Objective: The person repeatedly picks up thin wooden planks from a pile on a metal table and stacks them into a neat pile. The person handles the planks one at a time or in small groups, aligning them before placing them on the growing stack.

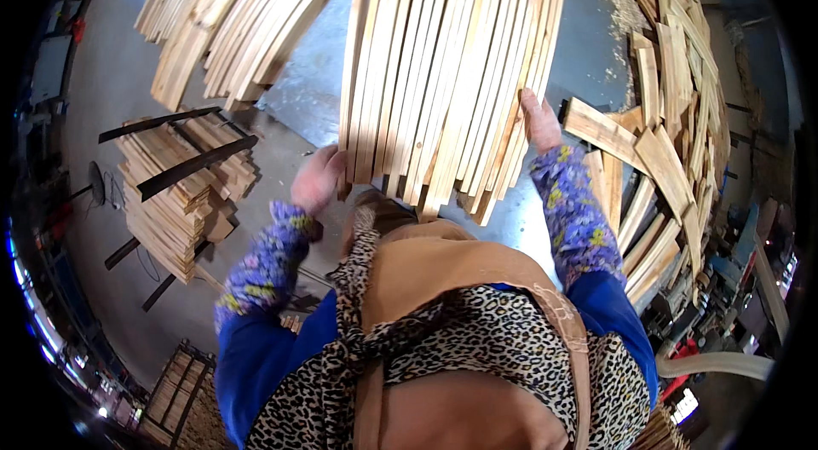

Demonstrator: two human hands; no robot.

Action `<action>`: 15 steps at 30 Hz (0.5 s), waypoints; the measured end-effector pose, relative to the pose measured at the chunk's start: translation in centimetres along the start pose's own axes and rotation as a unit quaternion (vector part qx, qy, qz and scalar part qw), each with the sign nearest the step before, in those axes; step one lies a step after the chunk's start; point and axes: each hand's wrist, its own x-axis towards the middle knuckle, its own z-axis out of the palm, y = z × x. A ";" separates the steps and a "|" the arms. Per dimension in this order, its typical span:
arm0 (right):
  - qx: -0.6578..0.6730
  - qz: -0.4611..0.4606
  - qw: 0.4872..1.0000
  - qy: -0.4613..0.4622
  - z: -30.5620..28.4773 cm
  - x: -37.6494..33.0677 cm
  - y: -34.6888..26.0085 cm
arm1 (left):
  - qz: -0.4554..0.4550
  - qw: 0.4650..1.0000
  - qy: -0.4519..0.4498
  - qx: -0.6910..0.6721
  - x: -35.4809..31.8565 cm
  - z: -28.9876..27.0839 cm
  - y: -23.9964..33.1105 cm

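Head | left hand point(317, 179), right hand point(538, 119): grip closed on slat bundle point(443, 66) | slats point away

Woodworking shop — cut wooden slats point(443, 66) heaped everywhere, a neat stack point(179, 194) on the concrete floor point(102, 92), offcuts point(673, 109) piled at right, sawdust point(618, 7) scattered, a dust-extraction hose point(724, 362) and machinery at lower right.
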 end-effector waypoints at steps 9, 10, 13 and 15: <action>0.165 0.056 0.984 0.029 1.5 1.8 -7.2 | 0.026 0.886 0.012 -0.462 16.6 -2.1 12.4; 0.192 0.086 0.977 0.034 1.1 1.1 -7.1 | -0.001 0.853 -0.003 -0.522 14.7 -2.5 13.8; 0.210 0.128 0.967 0.073 0.6 -1.2 -7.3 | -0.029 0.800 -0.002 -0.599 14.4 -2.5 14.1; 0.272 0.086 0.958 0.016 -1.0 -1.3 -5.4 | -0.002 0.792 -0.034 -0.609 14.1 -2.8 14.8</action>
